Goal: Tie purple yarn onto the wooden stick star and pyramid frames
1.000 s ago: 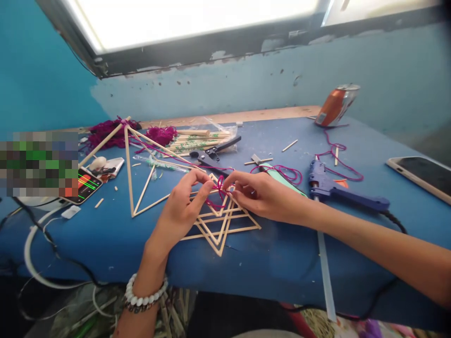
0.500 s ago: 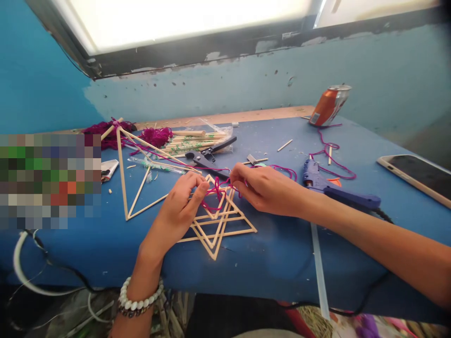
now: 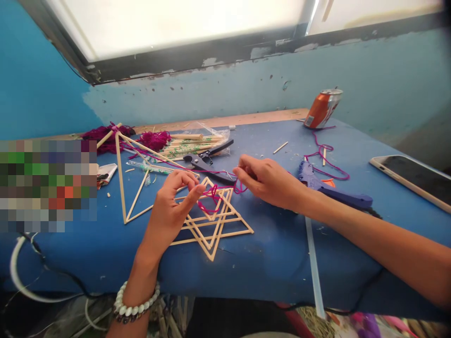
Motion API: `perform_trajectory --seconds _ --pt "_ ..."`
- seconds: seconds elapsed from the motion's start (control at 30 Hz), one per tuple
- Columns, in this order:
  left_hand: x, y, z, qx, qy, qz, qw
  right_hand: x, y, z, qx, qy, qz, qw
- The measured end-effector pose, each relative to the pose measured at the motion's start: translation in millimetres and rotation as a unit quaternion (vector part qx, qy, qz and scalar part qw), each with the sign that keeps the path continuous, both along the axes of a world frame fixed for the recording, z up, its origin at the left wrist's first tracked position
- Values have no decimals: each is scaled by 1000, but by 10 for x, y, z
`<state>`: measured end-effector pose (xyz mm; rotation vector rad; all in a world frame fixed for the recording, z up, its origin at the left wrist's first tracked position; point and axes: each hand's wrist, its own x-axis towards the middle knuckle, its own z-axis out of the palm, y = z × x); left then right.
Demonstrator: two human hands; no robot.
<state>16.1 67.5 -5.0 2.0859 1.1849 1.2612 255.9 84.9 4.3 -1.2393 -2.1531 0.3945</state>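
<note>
A star of thin wooden sticks (image 3: 225, 231) lies on the blue tabletop in front of me, with a smaller stick diamond at its upper part. Looped magenta yarn (image 3: 213, 193) hangs around that diamond. My left hand (image 3: 176, 195) is closed in a pinch on the yarn at the diamond's left side; the exact grip is partly hidden by the thumb. To the right, my right hand (image 3: 262, 180) pinches the yarn between thumb and fingers, just above the star's upper right corner. A strand runs from there leftward past the pliers-like cutter (image 3: 204, 162).
A larger stick frame (image 3: 121, 183) stands at left near yarn bundles (image 3: 155, 139) and bagged sticks (image 3: 197, 142). A blue glue gun (image 3: 331, 190), a tilted drink can (image 3: 322, 109) and a phone (image 3: 416, 178) are on the right. A pale strip (image 3: 313, 267) overhangs the front edge.
My right hand has moved slightly right and up, away from the star, drawing yarn with it. My left hand has shifted a little left. The view has shifted slightly.
</note>
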Motion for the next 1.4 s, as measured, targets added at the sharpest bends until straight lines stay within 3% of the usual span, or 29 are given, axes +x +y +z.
perform_trajectory --seconds 0.07,0.17,0.27,0.37,0.47,0.57,0.67,0.8,1.0,1.17,1.4 --pt "7 -30 17 20 19 46 999 6 7 14 -30 124 11 992" --pt "24 -80 50 -4 36 80 996 33 41 68 -61 304 1 951" --pt "46 -112 81 -27 26 63 997 74 89 148 -43 401 -24 915" --pt "78 -122 105 -47 -16 20 999 118 148 191 28 440 -53 896" --pt "124 -135 128 -70 -56 -33 995 156 185 170 135 385 -129 904" --pt "184 -185 150 -54 -70 -55 995 157 128 134 262 234 -193 916" --pt "240 -286 160 -28 -18 -68 997 101 -6 123 324 112 -153 927" --pt "255 -411 165 9 119 -127 985 32 -113 117 291 71 -53 953" --pt "107 -322 203 120 180 -24 976 1 -152 20 143 18 153 978" --pt "82 -159 174 109 250 -28 962 -108 -247 -79 126 -91 130 979" --pt "168 -64 144 124 257 -34 958 -102 -251 -96 118 -65 117 984"
